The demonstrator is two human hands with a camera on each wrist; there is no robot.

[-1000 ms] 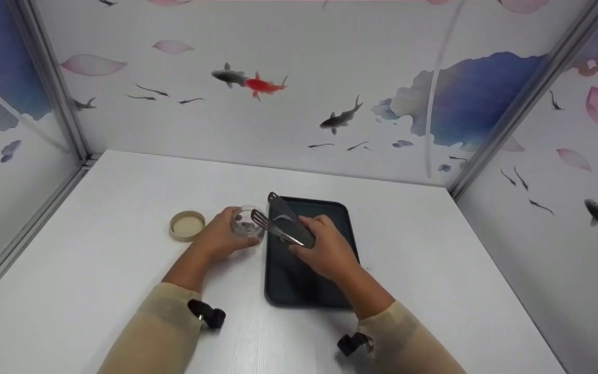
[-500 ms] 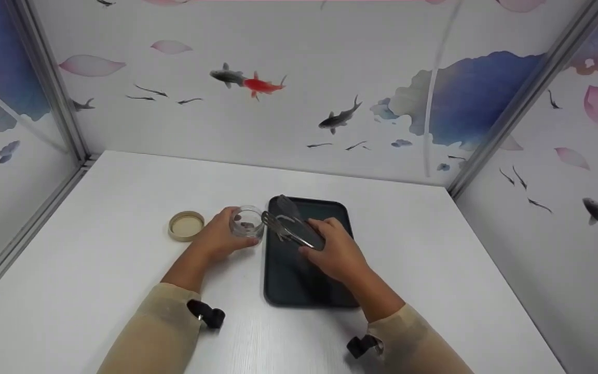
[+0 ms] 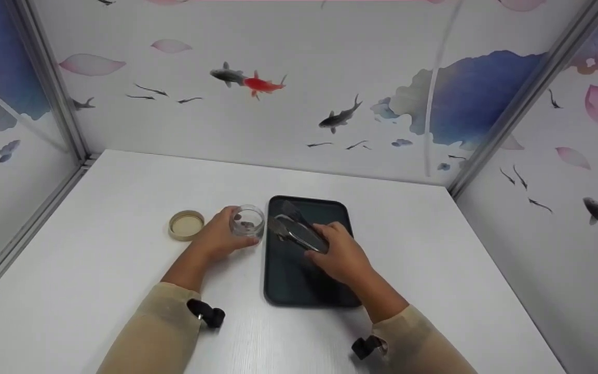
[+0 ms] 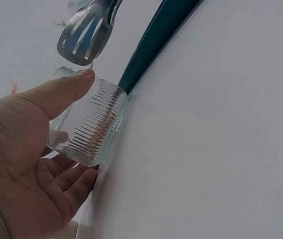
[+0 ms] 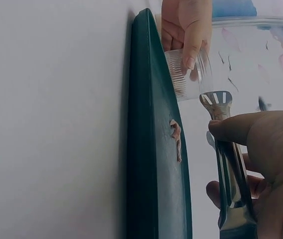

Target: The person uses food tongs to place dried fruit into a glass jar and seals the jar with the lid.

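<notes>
My left hand (image 3: 220, 235) grips a clear glass jar (image 3: 247, 229), which stands uncovered on the table. Ribbed sides and some brownish bits at the bottom of the jar (image 4: 99, 124) show in the left wrist view. Metal tongs (image 3: 307, 237) with slotted ends are in my right hand (image 3: 344, 255), thumb on one arm and fingers on the other. Their tips are spread apart over the tray's left part, just right of the jar. A small crinkled pinkish-brown piece (image 5: 176, 140) lies on the dark green tray (image 3: 304, 291) in the right wrist view.
A round tan lid (image 3: 187, 226) rests on the white table (image 3: 122, 249), left of the jar. Patterned wall panels (image 3: 299, 47) with fish and petals enclose the table at the back and both sides.
The tongs have moved from the jar's mouth rightward over the tray, together with my right hand. My left hand and the jar hold their place.
</notes>
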